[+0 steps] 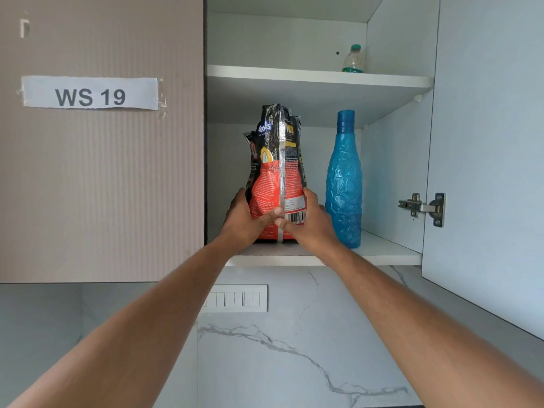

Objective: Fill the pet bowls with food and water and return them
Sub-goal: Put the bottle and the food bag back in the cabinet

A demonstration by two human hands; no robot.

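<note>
A black and red pet food bag (275, 169) stands upright on the lower shelf (382, 253) of an open wall cabinet. My left hand (243, 222) grips its lower left side, thumb across the front. My right hand (309, 223) grips the lower right side, thumb near the barcode. The bag's top is crumpled and torn open. A tall blue textured water bottle (343, 184) stands just right of the bag, close to my right hand. No pet bowls are in view.
A small clear bottle with a green cap (353, 60) sits on the upper shelf (294, 75). The right cabinet door (485, 142) hangs open; the left door (100, 172) is closed and labelled WS 19. A switch panel (238, 298) is on the marble wall below.
</note>
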